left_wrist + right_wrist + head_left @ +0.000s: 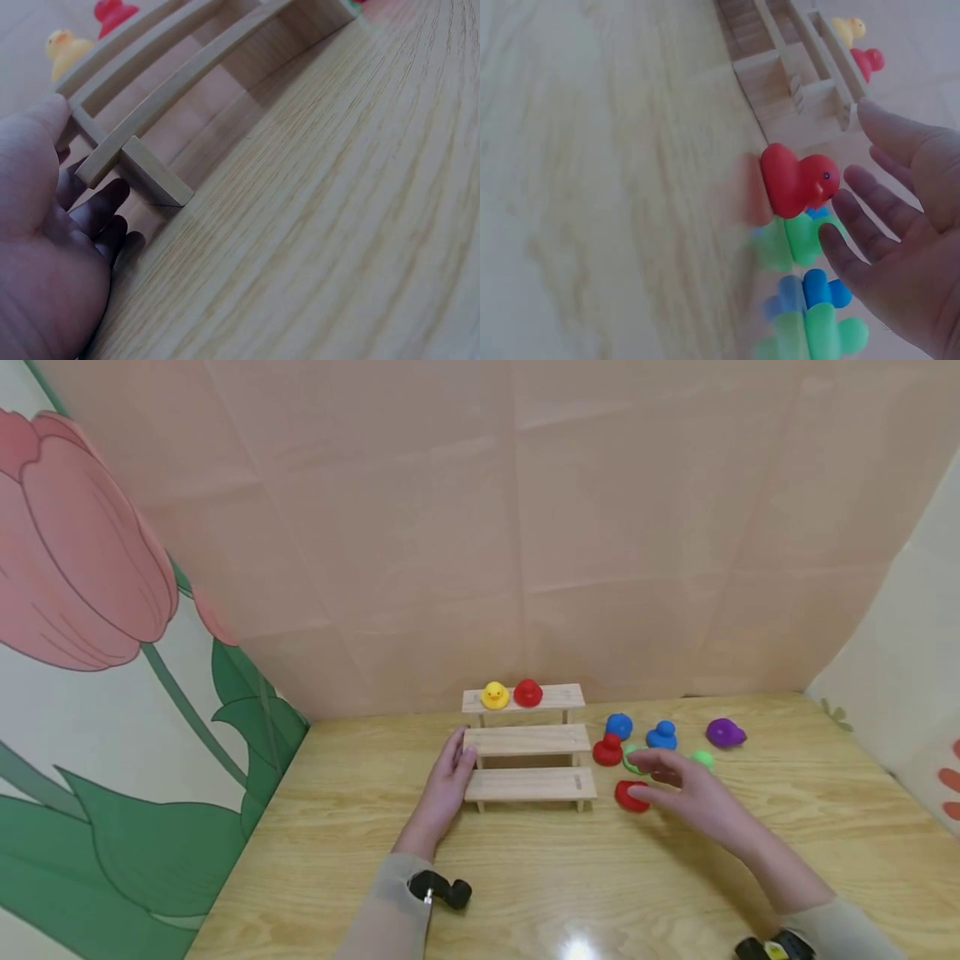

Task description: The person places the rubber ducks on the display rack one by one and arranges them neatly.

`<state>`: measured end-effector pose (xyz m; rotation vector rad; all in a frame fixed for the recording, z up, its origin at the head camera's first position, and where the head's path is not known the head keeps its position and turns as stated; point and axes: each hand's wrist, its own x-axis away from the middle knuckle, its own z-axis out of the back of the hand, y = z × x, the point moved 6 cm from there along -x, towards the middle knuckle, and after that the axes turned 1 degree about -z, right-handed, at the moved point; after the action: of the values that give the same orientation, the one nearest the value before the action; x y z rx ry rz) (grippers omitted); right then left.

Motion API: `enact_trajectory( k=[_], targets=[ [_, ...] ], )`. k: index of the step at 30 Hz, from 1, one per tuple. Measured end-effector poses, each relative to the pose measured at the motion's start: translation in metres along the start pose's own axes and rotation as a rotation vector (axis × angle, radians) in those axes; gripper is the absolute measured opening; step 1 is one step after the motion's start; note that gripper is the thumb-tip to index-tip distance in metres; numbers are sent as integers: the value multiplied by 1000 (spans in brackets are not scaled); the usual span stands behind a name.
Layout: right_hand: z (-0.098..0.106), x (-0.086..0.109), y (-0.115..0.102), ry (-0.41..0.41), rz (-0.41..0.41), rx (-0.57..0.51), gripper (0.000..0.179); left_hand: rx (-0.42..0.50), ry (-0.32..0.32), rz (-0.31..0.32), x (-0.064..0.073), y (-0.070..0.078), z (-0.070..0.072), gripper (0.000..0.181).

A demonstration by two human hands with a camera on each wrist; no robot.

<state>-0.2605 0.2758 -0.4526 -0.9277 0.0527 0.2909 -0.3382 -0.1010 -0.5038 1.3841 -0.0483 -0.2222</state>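
Observation:
A three-step wooden display stand (528, 741) stands on the table. My left hand (448, 781) holds its left end, the thumb at the step's edge and the fingers behind and under it. On the top step sit a yellow rubber duck (495, 696) and a red rubber duck (528, 693). Right of the stand my right hand (701, 802) hovers with spread fingers over a front red duck (628, 802). In the right wrist view this red duck (780, 180) lies just beyond the fingertips, and nothing is in the palm.
Behind the right hand are another red duck (607, 750), two blue ducks (662, 736), partly hidden green ducks (702, 759) and a purple duck (724, 732). A pinkish sheet (517, 527) backs the table (337, 835), with a tulip-patterned wall (90, 543) at left.

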Motion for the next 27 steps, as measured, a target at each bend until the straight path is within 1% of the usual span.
enact_trajectory(
  k=[7,12,15,20,23,27],
  targets=[
    [-6,-1,8,-48,-7,-41,54,8,-3,-17,-2,-1,1,70],
    [-8,0,15,-73,-37,-93,56,16,-5,-20,-3,-2,1,71],
    [-9,0,17,-76,-43,-73,57,25,-5,-23,-3,-3,1,71],
    [-9,1,24,-63,-55,20,57,22,-9,-28,-3,-3,0,69],
    [-10,2,28,-77,-74,27,58,18,-11,-30,-3,-2,0,69],
    [-12,2,31,-111,-80,12,59,16,-7,-25,-2,0,0,70]
  ],
)
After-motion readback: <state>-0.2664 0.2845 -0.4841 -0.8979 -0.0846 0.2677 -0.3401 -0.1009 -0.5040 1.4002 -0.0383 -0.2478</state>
